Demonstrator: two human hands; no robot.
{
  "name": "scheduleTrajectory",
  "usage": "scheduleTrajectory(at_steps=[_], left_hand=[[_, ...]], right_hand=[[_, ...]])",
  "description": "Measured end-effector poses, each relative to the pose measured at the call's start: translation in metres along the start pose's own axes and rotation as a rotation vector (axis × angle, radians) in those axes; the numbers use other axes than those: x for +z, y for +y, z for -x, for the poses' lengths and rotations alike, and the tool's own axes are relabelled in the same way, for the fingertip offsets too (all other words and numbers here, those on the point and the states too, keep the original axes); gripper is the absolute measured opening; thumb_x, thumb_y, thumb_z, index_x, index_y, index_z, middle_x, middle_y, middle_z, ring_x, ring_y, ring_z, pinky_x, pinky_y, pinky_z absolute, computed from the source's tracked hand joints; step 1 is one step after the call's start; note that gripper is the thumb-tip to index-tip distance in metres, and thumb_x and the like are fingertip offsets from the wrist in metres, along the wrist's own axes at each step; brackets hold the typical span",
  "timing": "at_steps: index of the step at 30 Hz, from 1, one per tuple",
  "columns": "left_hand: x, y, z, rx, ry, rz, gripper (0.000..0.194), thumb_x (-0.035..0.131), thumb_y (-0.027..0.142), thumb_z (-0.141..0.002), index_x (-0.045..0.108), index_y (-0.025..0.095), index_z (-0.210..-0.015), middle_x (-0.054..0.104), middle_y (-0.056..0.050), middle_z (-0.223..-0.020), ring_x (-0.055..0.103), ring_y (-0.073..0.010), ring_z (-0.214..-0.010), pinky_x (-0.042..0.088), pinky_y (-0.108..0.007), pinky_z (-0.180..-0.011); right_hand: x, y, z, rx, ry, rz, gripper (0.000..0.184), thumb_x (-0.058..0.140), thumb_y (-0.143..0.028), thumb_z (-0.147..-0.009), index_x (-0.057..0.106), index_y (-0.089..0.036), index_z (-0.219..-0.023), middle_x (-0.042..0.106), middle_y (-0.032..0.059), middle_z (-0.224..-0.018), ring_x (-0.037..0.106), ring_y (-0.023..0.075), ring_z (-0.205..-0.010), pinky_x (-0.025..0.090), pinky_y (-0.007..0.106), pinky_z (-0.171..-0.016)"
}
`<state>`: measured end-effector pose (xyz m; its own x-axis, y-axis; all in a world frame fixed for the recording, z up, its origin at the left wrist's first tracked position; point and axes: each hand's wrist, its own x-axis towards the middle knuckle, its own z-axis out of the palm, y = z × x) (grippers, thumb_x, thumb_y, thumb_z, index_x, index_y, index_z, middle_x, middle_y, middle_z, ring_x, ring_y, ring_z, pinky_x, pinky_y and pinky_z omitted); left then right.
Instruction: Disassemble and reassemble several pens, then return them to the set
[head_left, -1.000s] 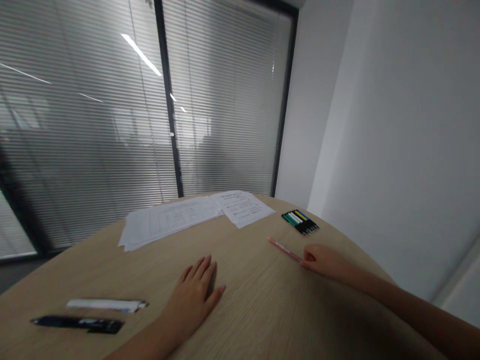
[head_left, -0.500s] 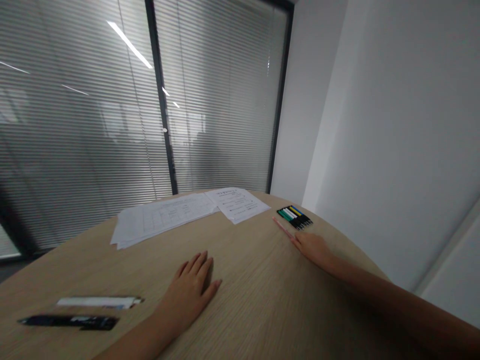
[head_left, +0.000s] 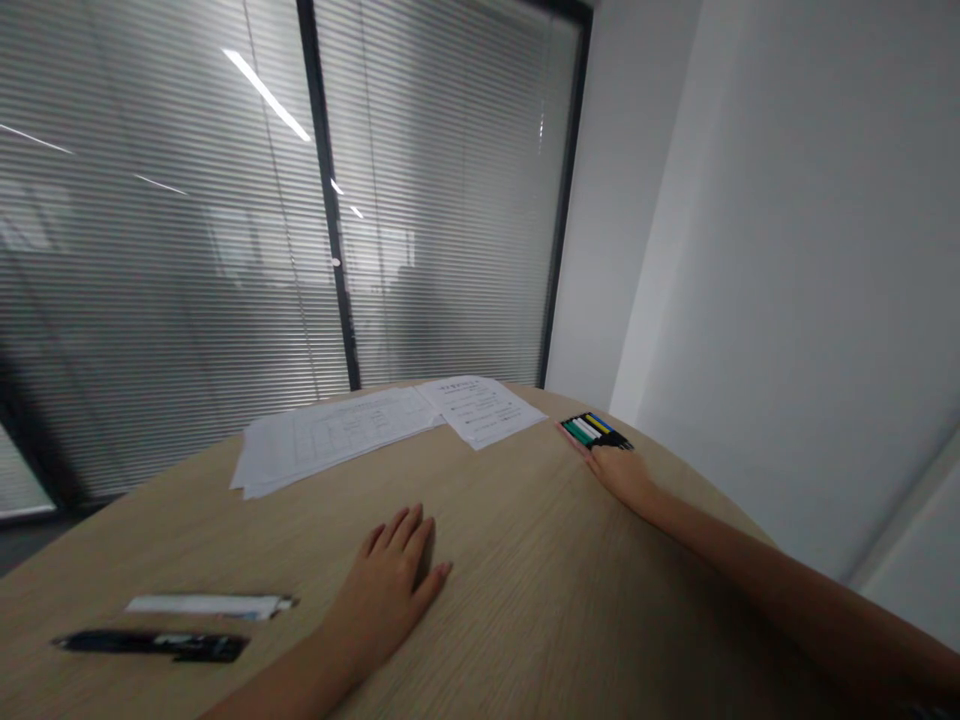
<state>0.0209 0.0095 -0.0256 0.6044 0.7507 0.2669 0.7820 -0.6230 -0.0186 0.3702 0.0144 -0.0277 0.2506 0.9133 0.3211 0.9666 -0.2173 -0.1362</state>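
Note:
My right hand (head_left: 621, 477) is closed on a slim pink pen (head_left: 573, 441) at the far right of the table. The pink pen lies alongside the near left edge of a row of pens (head_left: 589, 428) with green, white, yellow and blue barrels and black ends. My fingers cover the pink pen's near end and part of the row. Palm down on the wood, my left hand (head_left: 390, 575) rests with its fingers spread and nothing in it. To its left are a white pen (head_left: 206, 605) and, nearer me, a black pen (head_left: 154, 644).
Several overlapping white sheets (head_left: 337, 440) cover the back left of the round wooden table (head_left: 495, 540). A printed sheet (head_left: 484, 412) overlaps them toward the right. Behind the table stand glass panels with blinds (head_left: 450, 200) and a white wall (head_left: 810, 260).
My right hand has carried the pink pen a little away from me, up against the row of pens. My left hand stays in place; the view has shifted slightly.

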Motion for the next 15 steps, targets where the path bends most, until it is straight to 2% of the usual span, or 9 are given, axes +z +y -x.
scheduleTrajectory(at_steps=[3, 7, 15], left_hand=[[-0.0018, 0.0008, -0.0004, -0.001, -0.025, -0.011, 0.055, 0.031, 0.046, -0.081, 0.048, 0.008, -0.117, 0.040, -0.017, -0.127, 0.037, -0.0281, -0.116, 0.031, -0.045, -0.093], [-0.0051, 0.0029, -0.0017, -0.010, -0.048, -0.023, 0.055, 0.030, 0.046, -0.081, 0.047, 0.008, -0.117, 0.039, -0.016, -0.128, 0.035, -0.0276, -0.117, 0.030, -0.045, -0.094], [-0.0052, 0.0020, 0.0002, -0.004, -0.064, -0.064, 0.056, 0.029, 0.046, -0.081, 0.046, 0.008, -0.118, 0.038, -0.016, -0.128, 0.035, -0.0268, -0.118, 0.030, -0.044, -0.095]], right_hand=[[0.0013, 0.0057, -0.0034, 0.006, -0.010, 0.004, 0.028, 0.040, -0.030, -0.083, 0.059, -0.011, -0.074, 0.060, 0.0190, -0.075, 0.057, 0.0282, -0.074, 0.039, 0.037, -0.064], [0.0017, 0.0092, -0.0062, 0.023, -0.041, 0.042, 0.032, 0.035, -0.032, -0.085, 0.060, -0.011, -0.080, 0.061, 0.0184, -0.081, 0.057, 0.0272, -0.080, 0.040, 0.036, -0.067], [-0.0055, 0.0003, -0.0068, 0.077, -0.106, 0.206, 0.046, 0.027, -0.040, -0.087, 0.061, -0.009, -0.090, 0.062, 0.0191, -0.090, 0.058, 0.0258, -0.081, 0.041, 0.033, -0.068]])
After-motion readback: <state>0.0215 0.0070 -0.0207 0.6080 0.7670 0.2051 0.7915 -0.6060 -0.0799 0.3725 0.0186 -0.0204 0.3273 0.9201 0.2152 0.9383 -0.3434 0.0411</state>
